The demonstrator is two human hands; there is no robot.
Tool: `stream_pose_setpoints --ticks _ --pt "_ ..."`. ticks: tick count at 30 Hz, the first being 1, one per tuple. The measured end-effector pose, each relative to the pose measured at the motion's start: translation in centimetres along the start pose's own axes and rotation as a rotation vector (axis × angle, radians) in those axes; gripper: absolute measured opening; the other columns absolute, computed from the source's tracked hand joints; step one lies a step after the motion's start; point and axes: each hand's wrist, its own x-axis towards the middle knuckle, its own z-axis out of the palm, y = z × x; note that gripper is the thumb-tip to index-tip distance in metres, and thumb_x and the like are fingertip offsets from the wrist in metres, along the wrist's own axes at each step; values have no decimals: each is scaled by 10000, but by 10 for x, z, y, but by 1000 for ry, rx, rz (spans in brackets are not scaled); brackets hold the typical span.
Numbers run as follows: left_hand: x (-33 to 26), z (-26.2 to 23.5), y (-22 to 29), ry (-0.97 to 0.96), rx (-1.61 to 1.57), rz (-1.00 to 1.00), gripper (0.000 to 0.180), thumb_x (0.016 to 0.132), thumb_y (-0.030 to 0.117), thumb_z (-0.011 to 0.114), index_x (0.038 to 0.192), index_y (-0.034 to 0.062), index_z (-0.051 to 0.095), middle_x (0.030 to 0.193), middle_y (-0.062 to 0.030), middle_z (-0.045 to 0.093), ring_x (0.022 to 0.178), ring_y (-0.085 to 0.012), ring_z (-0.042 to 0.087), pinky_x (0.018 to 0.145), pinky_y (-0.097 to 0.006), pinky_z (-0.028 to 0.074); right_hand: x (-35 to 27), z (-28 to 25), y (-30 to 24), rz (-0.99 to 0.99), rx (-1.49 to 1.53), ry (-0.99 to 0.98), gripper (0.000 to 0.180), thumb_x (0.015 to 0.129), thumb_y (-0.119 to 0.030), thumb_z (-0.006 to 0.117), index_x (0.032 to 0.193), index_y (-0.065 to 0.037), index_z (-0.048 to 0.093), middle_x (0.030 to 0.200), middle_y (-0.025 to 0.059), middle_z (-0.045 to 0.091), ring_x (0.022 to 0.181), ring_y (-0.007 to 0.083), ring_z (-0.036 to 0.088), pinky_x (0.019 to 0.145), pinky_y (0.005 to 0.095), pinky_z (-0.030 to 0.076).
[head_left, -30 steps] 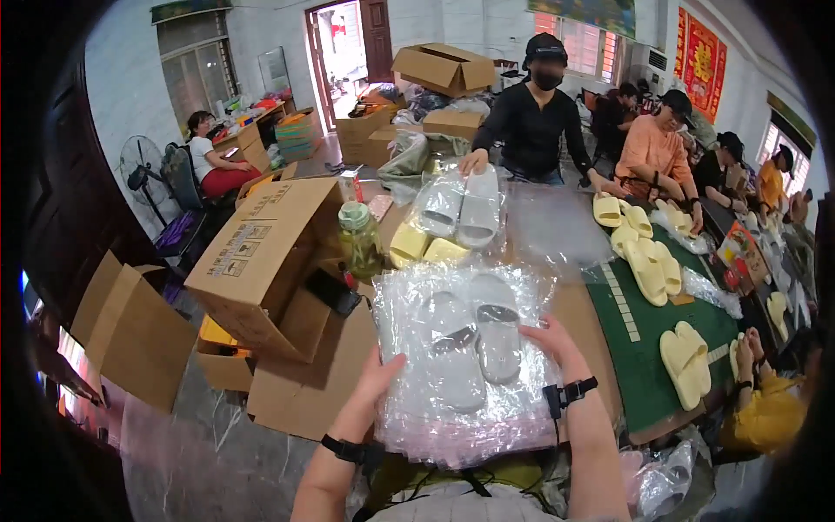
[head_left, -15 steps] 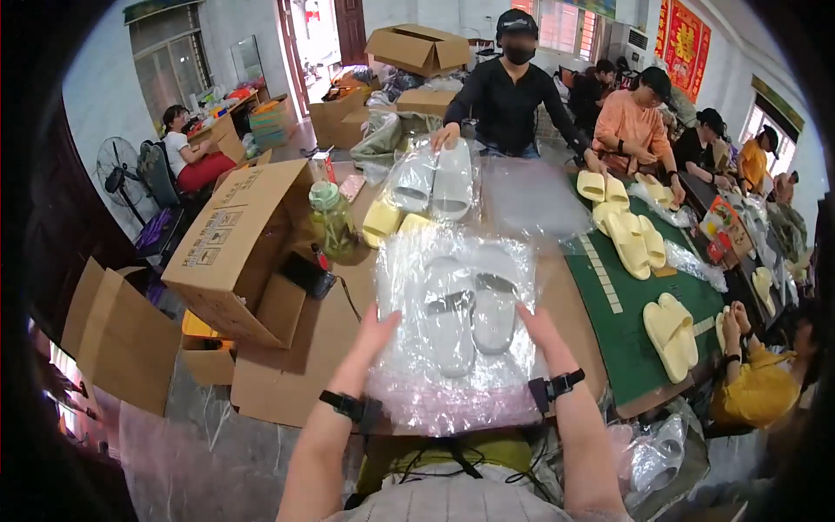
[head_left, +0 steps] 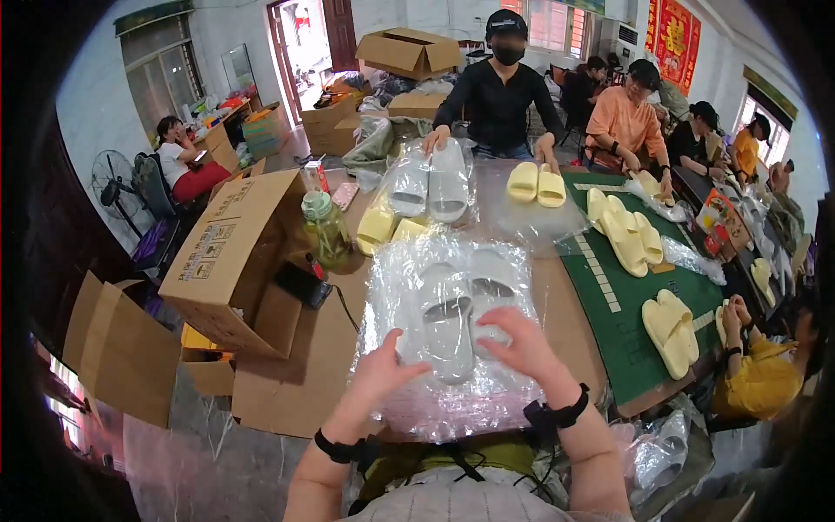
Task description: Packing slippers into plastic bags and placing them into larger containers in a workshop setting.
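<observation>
A pair of pale grey slippers, the left slipper and the right slipper, lies on a stack of clear plastic bags before me. Whether the top film covers them I cannot tell. My left hand hovers over the bags left of the pair, thumb and fingers apart, holding nothing. Curved over the right slipper is my right hand, its fingers spread from the thumb; it partly hides that slipper. Black bands circle both my wrists.
Across the table a person in black touches bagged grey slippers and a yellow pair. More yellow slippers lie on a green mat at right. A cardboard box, green-lidded bottle and phone stand left.
My hands have moved inward from the sides of the bags to over the slippers. The person in black has brought a yellow pair from the mat's far end onto the clear plastic.
</observation>
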Motion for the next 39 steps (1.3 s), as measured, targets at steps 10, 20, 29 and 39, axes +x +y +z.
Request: stream_pose_setpoints --ticks 10,20,29,39 --pt "8 51 -73 16 -585 -29 798 858 185 714 1537 123 299 900 -136 702 776 -232 691 740 -363 552 13 90 21 -94 -374 -268 705 701 -350 840 1314 -119 580 1311 143 524 1242 340 472 993 465 416" --pt "15 46 -78 -2 -692 -34 768 857 112 703 1522 87 321 879 -113 687 738 -163 667 686 -322 545 0 80 3 -45 -465 -29 633 766 -294 812 1312 -89 565 1314 155 533 1254 341 484 1006 461 404" --pt "-18 -4 -42 417 93 398 665 821 261 762 1410 90 507 1363 -221 514 1220 -405 497 1049 -462 419 -63 -28 -6 464 23 -70 535 778 -135 796 1281 -96 619 1098 128 619 982 270 619 832 381 518" --pt "-12 7 -74 70 -64 467 355 842 172 711 1191 112 694 1281 -166 583 1136 -356 571 960 -432 480 -118 -25 41 443 176 238 196 863 70 593 986 -31 709 963 63 615 807 121 640 671 253 483"
